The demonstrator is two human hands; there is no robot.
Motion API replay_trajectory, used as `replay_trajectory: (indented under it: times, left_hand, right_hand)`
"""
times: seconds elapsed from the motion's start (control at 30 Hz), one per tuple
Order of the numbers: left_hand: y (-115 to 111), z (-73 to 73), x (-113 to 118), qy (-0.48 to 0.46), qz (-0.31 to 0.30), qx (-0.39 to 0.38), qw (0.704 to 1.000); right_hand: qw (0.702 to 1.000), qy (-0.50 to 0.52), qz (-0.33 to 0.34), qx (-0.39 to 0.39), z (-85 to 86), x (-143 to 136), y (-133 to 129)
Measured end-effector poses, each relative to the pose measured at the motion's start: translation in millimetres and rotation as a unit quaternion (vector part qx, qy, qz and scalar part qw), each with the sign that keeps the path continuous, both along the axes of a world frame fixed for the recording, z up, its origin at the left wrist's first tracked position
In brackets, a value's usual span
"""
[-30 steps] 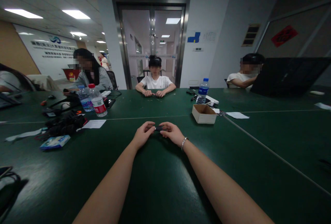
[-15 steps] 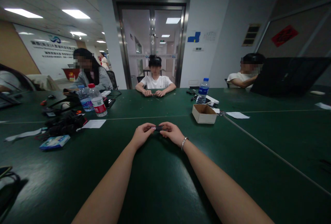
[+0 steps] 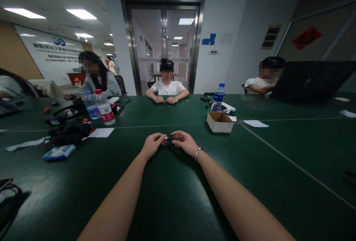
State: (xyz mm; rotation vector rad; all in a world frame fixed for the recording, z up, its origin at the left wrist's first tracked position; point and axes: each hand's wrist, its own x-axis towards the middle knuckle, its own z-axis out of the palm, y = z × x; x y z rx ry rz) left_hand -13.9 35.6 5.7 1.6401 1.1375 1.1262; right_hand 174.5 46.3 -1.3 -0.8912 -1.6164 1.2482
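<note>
Between my two hands is a small dark object [image 3: 170, 138] with a shiny end on its left; it is too small to tell its kind. My left hand [image 3: 153, 145] pinches the shiny left end between thumb and fingers. Closed round the dark right part is my right hand [image 3: 185, 144], its fingers curled over it and a silver bracelet on the wrist. Both hands are just above or on the green table [image 3: 172, 192]; I cannot tell which. A small open cardboard box [image 3: 219, 126] stands beyond my right hand.
Two bottles [image 3: 105, 108] stand at the left, near black straps and cables [image 3: 66, 131] and a blue-white packet [image 3: 59, 152]. Behind the box are another water bottle [image 3: 218, 98] and paper [image 3: 255, 124]. A large black monitor [image 3: 311, 81] stands far right. Several people sit around the table.
My left fingertips have shifted very slightly on the small object, and more of its shiny end shows. The seated person at left has moved a hand.
</note>
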Motion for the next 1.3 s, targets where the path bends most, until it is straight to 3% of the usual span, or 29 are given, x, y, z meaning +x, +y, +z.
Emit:
replay_trajectory:
  times: [0.83, 1.3]
  left_hand:
    - [-3.4, 1.3, 0.3, 0.069, 0.041, 0.009, 0.997]
    - [-3.2, 3.1, 1.9, 0.008, 0.015, 0.004, 1.000]
  right_hand:
    - [1.000, -0.017, -0.008, 0.007, -0.9, 0.8, 0.0]
    - [1.000, -0.014, -0.016, -0.007, 1.8, -0.4, -2.1]
